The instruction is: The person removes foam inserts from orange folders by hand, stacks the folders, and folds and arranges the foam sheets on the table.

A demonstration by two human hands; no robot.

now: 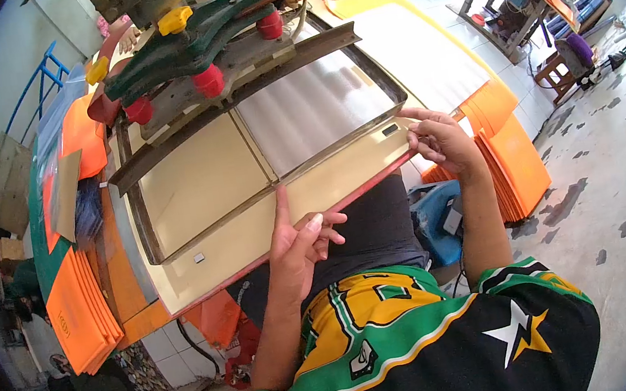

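In front of me a cream board with a red front edge carries a dark metal frame. A thin bar splits the frame; a greyish, shiny sheet lies in its right part, a plain cream surface in its left. My left hand is open, its index finger at the frame's front edge near the dividing bar. At the frame's front right corner is my right hand, index finger stretched out, the others loosely bent. I see nothing held in either hand.
A green press head with red and yellow knobs hangs over the frame's far side. Orange folded stacks stand at the left and right. A white sheet pile lies beyond. Another person's hand shows at the far left.
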